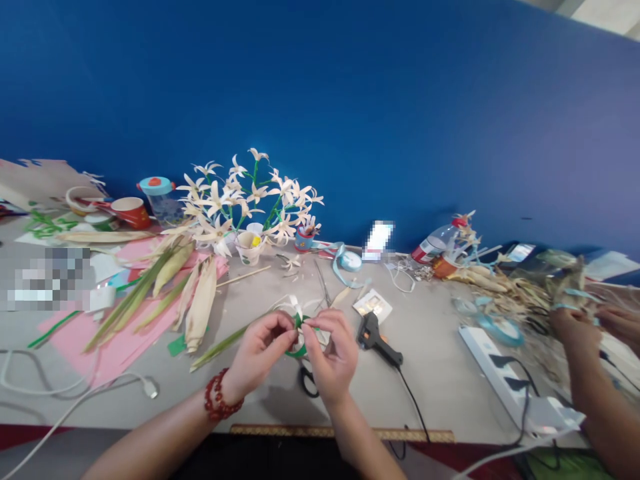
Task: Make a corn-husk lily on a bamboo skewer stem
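Note:
My left hand [267,343], with red bead bracelets at the wrist, and my right hand [334,353] meet over the middle of the table. Their fingertips pinch a small corn-husk flower [297,307] with pale petals pointing up. Its base [299,321] is green, though the fingers partly cover it. Just below the fingertips shows a green ring-shaped item [294,352], mostly hidden. Scissors [309,383] lie under my hands with one black handle visible. To the right of my right hand rests a black glue gun [376,340].
Husk flowers [257,193] stand in a paper cup [249,248] at the back. Corn husks [200,303] lie on pink paper [120,347] at left. A power strip [493,367] sits at right, near another person's hands [580,333]. A ruler [345,432] lines the front edge.

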`<state>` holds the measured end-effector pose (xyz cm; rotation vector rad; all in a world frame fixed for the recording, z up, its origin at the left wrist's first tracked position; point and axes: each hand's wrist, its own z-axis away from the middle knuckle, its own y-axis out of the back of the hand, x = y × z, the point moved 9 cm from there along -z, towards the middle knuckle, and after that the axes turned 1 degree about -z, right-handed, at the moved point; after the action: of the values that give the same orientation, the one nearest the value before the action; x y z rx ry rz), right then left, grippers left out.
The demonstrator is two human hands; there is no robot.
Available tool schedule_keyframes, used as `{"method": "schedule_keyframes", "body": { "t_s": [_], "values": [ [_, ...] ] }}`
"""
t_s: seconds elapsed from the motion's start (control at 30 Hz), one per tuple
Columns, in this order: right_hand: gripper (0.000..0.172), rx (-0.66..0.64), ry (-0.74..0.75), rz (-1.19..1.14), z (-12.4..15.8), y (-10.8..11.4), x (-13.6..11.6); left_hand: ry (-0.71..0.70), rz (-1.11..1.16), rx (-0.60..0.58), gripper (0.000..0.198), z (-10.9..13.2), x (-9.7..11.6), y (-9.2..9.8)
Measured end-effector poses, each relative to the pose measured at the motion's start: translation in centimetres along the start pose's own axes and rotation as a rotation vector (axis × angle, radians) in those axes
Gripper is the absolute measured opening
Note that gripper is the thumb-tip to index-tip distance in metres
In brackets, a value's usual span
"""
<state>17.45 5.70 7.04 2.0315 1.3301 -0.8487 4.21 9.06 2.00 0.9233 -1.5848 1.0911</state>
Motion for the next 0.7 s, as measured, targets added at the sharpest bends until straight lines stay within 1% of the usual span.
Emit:
{"method": "schedule_keyframes", "body": {
  "t_s": [0.1, 0.3, 0.53, 0.7],
  "values": [
    [0.014, -0.023, -0.007, 0.022, 0.0, -0.3, 0.0, -0.053, -0.109, 0.010, 0.015, 0.1, 0.3, 0.0],
    [0.010, -0.011, -0.002, 0.053, -0.2, -0.5, 0.0, -0.154, -0.292, 0.015, 0.016, 0.3, 1.5, 0.0],
    [0.009, -0.022, 0.001, 0.056, -0.4, -0.5, -0.5, -0.163, -0.366, -0.024, 0.018, 0.2, 1.3, -0.2],
    [0.010, -0.024, -0.009, 0.048, -0.4, -0.4, -0.6, -0.190, -0.409, -0.028, 0.018, 0.2, 1.9, -0.5]
  ]
}}
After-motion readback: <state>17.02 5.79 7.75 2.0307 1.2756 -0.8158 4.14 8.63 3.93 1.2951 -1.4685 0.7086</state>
